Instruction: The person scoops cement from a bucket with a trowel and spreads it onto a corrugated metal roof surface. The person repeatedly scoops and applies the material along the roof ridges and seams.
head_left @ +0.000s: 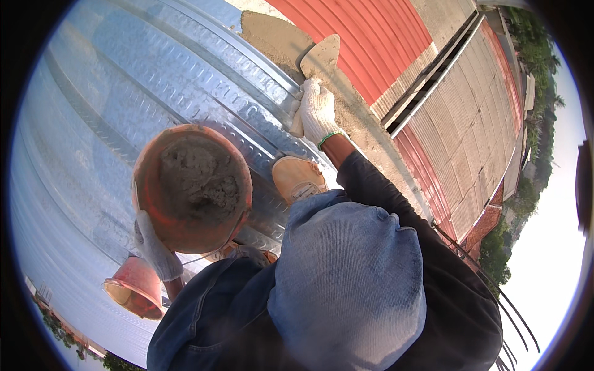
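Observation:
My right hand (317,111), in a white knit glove, is closed round the handle of a trowel (323,57). The trowel's blade rests on or just over a strip of grey mortar (270,36) along the top of a wall. A gloved left hand, my left hand (156,246), grips the side of an orange bucket (242,162) near its rim. Inside the bucket is thick wet mortar (201,176). Behind my left wrist a second orange bucket (137,281) lies tilted, its mouth facing down and left.
I stand on ribbed metal decking (93,154), one tan shoe (298,176) between bucket and wall. Past the wall's edge lie a red metal roof (365,43) and a grey corrugated roof (470,142), lower down. Thin bars (501,290) stick out at the lower right.

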Available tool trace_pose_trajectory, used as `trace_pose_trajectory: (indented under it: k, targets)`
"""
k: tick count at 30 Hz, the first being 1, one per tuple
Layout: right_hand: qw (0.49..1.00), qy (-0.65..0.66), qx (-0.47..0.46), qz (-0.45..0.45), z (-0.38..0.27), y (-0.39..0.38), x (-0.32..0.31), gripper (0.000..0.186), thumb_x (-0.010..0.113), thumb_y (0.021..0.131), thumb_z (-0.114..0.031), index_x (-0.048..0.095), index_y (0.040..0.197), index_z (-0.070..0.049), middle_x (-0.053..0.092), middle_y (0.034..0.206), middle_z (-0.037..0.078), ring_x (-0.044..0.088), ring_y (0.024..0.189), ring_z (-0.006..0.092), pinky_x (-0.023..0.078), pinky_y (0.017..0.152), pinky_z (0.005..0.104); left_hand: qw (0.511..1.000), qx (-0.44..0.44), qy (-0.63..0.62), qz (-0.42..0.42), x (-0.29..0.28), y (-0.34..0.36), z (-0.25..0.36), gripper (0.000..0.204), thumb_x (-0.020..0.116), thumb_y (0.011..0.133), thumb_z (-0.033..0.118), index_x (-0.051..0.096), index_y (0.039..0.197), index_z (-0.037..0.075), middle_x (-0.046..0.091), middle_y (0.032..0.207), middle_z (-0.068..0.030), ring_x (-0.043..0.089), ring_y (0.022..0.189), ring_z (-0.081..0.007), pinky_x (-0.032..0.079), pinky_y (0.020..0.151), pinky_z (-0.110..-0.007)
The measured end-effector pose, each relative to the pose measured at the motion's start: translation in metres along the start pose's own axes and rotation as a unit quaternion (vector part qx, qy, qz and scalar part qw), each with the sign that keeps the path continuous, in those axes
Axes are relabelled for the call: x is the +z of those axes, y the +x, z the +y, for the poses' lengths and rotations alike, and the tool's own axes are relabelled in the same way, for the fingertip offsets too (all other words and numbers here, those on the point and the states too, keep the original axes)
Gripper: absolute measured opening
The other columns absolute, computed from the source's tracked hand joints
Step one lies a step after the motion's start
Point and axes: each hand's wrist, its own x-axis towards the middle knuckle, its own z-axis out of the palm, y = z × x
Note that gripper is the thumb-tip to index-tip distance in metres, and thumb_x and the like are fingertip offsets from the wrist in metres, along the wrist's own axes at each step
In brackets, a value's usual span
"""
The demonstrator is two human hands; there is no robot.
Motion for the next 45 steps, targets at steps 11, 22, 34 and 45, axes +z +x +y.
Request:
trace_pose_trajectory:
  k: [11, 22, 34, 45]
  targets:
    - [0.949, -0.209, -0.212, -0.102, -0.025, 0.043, 0.086, 0.041, 0.051, 0.116, -0.033, 0.065, 0.112, 0.005, 0.070, 0.076, 0.018, 0.073, 0.061, 0.0299, 0.057, 0.057, 0.0453, 0.999, 0.012, 0.031, 0.013, 0.009, -0.006, 0.009, 0.045, 0.068, 0.114, 0.044, 0.074, 0.126, 0.000, 0.071, 0.117, -0.0066, 0.063, 0.106, -0.0158, 0.053, 0.094, -0.035]
    - [0.919, -0.376, -0.107, 0.052, 0.061, 0.014, -0.103, 0.041, 0.059, 0.117, -0.039, 0.056, 0.110, 0.001, 0.064, 0.080, 0.009, 0.066, 0.062, 0.0187, 0.054, 0.053, 0.0382, 1.000, 0.008, 0.012, 0.016, 0.013, -0.006, 0.011, 0.048, 0.068, 0.114, 0.045, 0.072, 0.132, 0.000, 0.070, 0.120, -0.0081, 0.065, 0.107, -0.0178, 0.055, 0.094, -0.035]
    - [0.957, -0.241, 0.040, 0.155, 0.069, -0.051, -0.201, 0.040, 0.059, 0.115, -0.041, 0.063, 0.116, -0.001, 0.069, 0.082, 0.008, 0.066, 0.061, 0.0170, 0.053, 0.053, 0.0364, 1.000, -0.001, -0.017, 0.002, -0.002, 0.000, -0.005, 0.055, 0.070, 0.112, 0.047, 0.069, 0.140, 0.000, 0.071, 0.128, -0.0111, 0.066, 0.114, -0.0205, 0.055, 0.098, -0.038]
    - [0.861, -0.475, -0.177, 0.045, 0.030, -0.066, -0.164, 0.045, 0.065, 0.113, -0.042, 0.064, 0.110, 0.003, 0.074, 0.086, 0.025, 0.076, 0.086, 0.0456, 0.058, 0.081, 0.0543, 1.000, 0.019, 0.005, -0.005, 0.000, -0.005, 0.006, 0.048, 0.071, 0.113, 0.040, 0.072, 0.141, 0.001, 0.075, 0.129, -0.0088, 0.072, 0.111, -0.0187, 0.059, 0.094, -0.035]
